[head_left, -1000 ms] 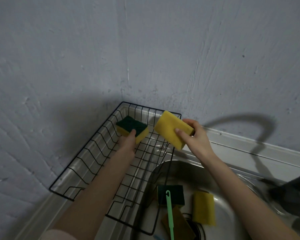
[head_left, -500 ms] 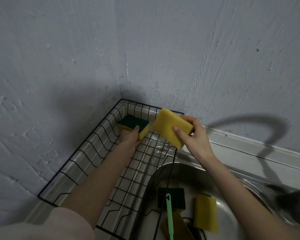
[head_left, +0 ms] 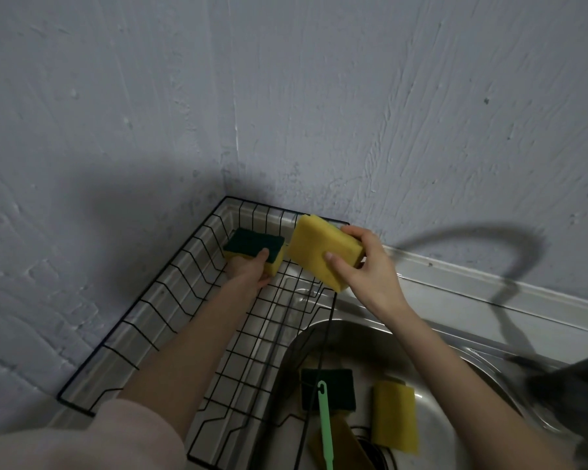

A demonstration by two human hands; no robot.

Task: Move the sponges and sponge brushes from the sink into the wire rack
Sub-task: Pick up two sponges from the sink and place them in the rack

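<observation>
From where I stood, the left hand was down in the far corner of the wire rack, its fingers clasped on a green-topped sponge that seemed to rest on the wires, though I could not tell for sure. The right hand held a yellow sponge tilted above the rack's far end, thumb on the broad face, the other fingers wrapped round its far end. Both looked light and soft, likely to dent under a squeeze and perhaps wet, so a gentle pinch across the short sides would do. In the sink lay another green-faced sponge, a second yellow sponge, and a sponge brush with a green handle, stiff enough to lift by its shaft.
</observation>
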